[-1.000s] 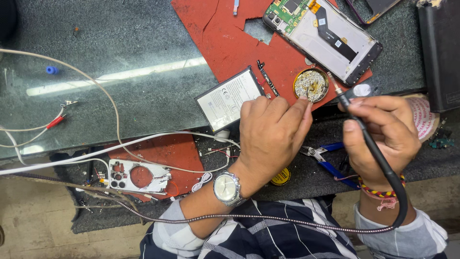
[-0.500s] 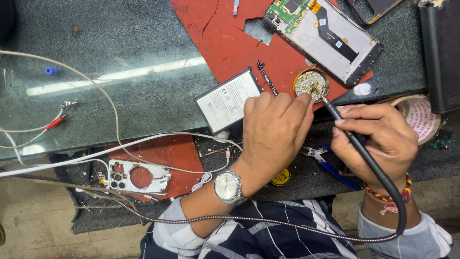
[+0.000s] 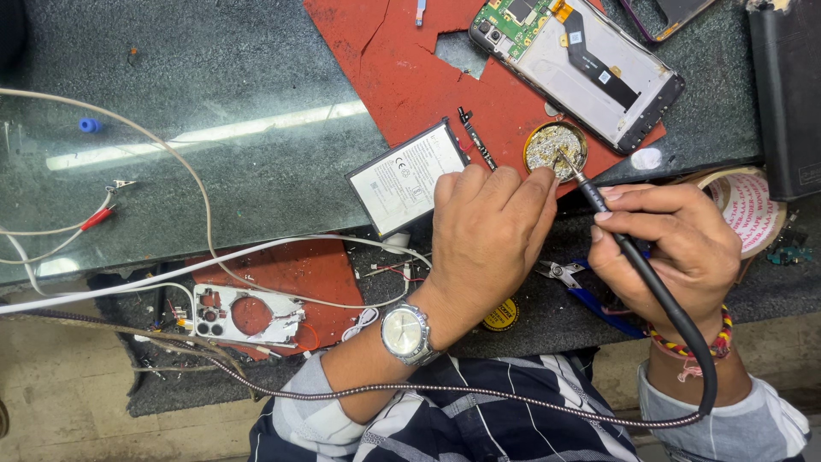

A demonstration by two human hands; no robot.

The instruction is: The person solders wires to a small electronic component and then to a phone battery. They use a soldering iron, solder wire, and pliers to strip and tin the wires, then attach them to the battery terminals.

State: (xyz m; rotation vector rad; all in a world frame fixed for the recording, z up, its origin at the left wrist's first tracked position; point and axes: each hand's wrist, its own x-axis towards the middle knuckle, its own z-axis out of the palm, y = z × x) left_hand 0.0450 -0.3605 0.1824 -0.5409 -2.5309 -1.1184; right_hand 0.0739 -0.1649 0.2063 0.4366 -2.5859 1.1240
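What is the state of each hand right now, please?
Left hand: curled, palm down beside the white rectangular phone battery; any grip cannot be told.
Right hand: closed, holding the black soldering iron.

Opened phone (image 3: 581,64): lies at the top on the red mat (image 3: 410,77), circuit board and ribbon cable exposed.
Battery (image 3: 409,178): flat, white-labelled, at the mat's lower edge.
Tape roll (image 3: 757,210): far right, partly hidden.
Cutters (image 3: 590,295): blue-handled, on the dark cloth.
White back cover (image 3: 244,315): lower left, among tangled wires.
Blue cap (image 3: 89,125): alone on the glass, left.
Red clip (image 3: 96,217): at a white wire's end.
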